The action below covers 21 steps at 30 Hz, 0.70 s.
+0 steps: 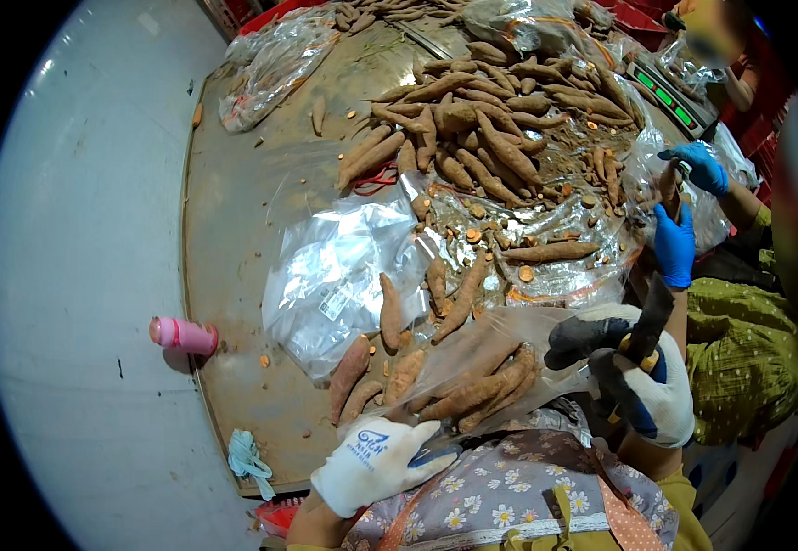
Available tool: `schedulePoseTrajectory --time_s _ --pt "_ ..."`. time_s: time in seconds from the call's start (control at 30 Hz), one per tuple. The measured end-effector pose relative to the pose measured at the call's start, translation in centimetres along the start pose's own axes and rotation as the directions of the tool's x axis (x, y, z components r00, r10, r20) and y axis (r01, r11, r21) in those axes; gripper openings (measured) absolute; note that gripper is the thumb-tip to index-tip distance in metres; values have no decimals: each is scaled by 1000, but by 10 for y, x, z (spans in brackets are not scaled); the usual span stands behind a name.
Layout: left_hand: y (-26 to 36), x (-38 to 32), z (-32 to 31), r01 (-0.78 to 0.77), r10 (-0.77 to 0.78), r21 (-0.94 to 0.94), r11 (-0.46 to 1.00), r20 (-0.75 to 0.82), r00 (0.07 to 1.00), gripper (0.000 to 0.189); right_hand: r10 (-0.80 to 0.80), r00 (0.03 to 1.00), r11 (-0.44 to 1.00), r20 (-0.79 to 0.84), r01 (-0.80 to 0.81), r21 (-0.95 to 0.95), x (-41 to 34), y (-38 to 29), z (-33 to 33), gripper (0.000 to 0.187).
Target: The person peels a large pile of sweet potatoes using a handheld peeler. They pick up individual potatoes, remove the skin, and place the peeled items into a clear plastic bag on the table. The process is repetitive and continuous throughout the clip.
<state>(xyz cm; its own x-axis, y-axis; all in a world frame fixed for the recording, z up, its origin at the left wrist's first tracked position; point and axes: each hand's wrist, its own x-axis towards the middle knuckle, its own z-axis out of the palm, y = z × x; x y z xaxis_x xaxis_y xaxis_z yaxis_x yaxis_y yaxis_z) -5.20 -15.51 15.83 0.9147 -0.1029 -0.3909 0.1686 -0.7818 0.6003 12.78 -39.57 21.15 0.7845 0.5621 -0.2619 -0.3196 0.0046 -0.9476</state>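
My left hand (378, 458), in a white knit glove with dark blue palm coating, is at the near left end of a clear plastic bag (543, 327). Its thumb and fingers touch the film, but I cannot tell whether they grip it. Several sweet potatoes (475, 398) lie inside the bag. My right hand (654, 386), gloved alike, is shut on a knife (652, 313) with a dark, broad blade pointing up. The right fingers are by the bag's right end. Beside the bag lie loose sweet potatoes (349, 372).
A large sweet potato heap (468, 117) covers the table's far middle. Flat clear bags (344, 268) lie left of centre, with cut ends scattered nearby. A pink bottle (185, 335) lies at the left edge. A co-worker's blue-gloved hands (674, 241) hold a sweet potato; a digital scale (671, 96) stands behind.
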Motion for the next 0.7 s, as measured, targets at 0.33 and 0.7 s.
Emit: schedulePoseTrajectory --time_s 0.33,0.7 --pt "0 -13 -48 -315 315 -23 949 103 943 36 -483 856 855 -183 506 114 18 -36 25 38" --pt "-54 31 -74 -337 263 51 940 -736 624 34 -317 947 913 58 288 287 53 -72 43 23"
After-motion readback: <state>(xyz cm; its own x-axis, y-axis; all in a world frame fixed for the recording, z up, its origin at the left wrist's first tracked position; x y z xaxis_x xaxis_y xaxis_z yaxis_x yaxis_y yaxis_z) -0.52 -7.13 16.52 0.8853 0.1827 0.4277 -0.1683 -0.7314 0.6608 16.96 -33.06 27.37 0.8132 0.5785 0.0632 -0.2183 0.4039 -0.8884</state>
